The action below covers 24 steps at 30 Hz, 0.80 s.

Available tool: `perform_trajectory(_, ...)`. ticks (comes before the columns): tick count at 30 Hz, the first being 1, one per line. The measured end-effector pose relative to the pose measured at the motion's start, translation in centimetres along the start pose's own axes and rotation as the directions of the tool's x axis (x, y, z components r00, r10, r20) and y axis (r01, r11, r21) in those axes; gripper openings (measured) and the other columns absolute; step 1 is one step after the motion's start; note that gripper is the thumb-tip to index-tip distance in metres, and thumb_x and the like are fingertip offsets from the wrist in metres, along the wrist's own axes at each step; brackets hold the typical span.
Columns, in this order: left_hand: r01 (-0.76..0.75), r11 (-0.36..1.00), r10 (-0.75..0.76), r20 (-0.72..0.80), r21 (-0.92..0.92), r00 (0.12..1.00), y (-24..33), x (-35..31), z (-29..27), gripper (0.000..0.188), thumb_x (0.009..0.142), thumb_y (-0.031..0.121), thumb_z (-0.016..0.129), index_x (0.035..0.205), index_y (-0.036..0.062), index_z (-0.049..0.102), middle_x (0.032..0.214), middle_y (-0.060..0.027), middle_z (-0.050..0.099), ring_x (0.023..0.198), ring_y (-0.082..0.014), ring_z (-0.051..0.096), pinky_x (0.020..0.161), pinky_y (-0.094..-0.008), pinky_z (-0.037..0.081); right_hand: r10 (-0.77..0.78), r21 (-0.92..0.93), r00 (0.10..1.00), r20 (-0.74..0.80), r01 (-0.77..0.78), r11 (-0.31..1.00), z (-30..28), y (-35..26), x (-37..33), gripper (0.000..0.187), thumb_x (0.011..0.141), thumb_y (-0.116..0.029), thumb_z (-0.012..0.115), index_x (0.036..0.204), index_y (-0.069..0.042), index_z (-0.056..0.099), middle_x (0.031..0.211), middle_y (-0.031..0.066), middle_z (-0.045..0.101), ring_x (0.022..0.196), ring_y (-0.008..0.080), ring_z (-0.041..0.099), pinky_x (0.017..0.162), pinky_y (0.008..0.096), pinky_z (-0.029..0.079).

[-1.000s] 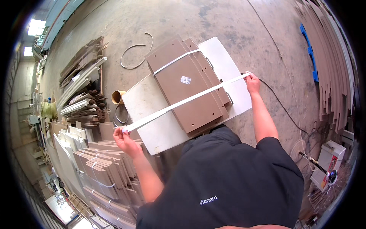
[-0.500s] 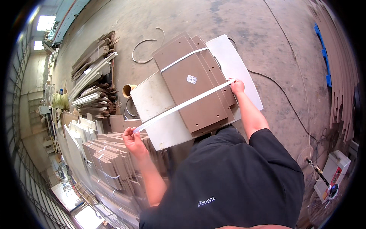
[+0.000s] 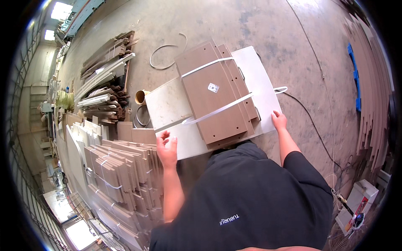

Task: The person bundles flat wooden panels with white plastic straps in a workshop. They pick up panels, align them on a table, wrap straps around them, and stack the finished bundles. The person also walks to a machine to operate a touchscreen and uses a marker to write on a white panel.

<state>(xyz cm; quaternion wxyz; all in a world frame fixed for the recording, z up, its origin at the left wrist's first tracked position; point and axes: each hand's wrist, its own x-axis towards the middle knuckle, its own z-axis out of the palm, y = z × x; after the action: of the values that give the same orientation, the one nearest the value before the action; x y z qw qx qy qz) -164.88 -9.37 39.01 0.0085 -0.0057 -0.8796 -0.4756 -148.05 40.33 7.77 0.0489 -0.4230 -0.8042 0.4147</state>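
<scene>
A stack of brown boards (image 3: 211,102) lies on a white machine top (image 3: 167,102), one white strap (image 3: 207,67) drawn tightly around its far part. Across the near part runs a second white strap (image 3: 224,108). Its left end curls loosely over the boards' left edge, and its right end (image 3: 281,89) loops out past the white top. My left hand (image 3: 166,150) is above the top's near left corner, empty, with fingers bent and apart. Beside the right edge, my right hand (image 3: 279,121) is closed, apart from the strap, with nothing visible in it.
Strapped bundles of brown boards (image 3: 121,175) stand close on my left. Beyond are piled offcuts (image 3: 100,83), a cardboard tube (image 3: 141,97) and a loop of strap (image 3: 161,67) on the floor. A dark cable (image 3: 312,117) crosses the floor at right, near tall brown panels (image 3: 368,92).
Both hands have let go of the near strap; its left end has sprung back over the boards. My right hand has moved nearer and to the right, my left slightly right.
</scene>
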Motion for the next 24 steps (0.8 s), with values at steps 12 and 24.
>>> perform_trajectory(12,0.012,0.999,0.011,0.445,-0.05,0.896,-2.9,-14.2,2.7,0.03,0.091,0.012,0.072,0.12,0.0032,0.067,0.105,-0.0109,0.073,0.093,-0.0201,0.073,0.085,-0.0327,0.058,0.391,-0.023,0.662,0.64,-0.492,0.87,-3.9,7.5,-19.6,0.04,0.097,-0.043,0.068,0.109,-0.006,0.076,0.079,-0.0006,0.067,0.067,0.0113,0.06,0.061,0.0283,0.051)
perform_trajectory(24,-0.053,0.998,0.0,0.757,0.045,0.653,-10.3,-28.0,8.0,0.035,0.095,0.032,0.069,0.122,0.0114,0.069,0.112,-0.0074,0.074,0.106,-0.023,0.071,0.092,-0.0341,0.055,0.315,0.101,0.311,0.897,-0.836,0.539,-15.2,5.5,-23.1,0.064,0.105,-0.057,0.051,0.139,-0.004,0.062,0.132,0.0085,0.068,0.119,0.0197,0.062,0.105,0.0349,0.048)
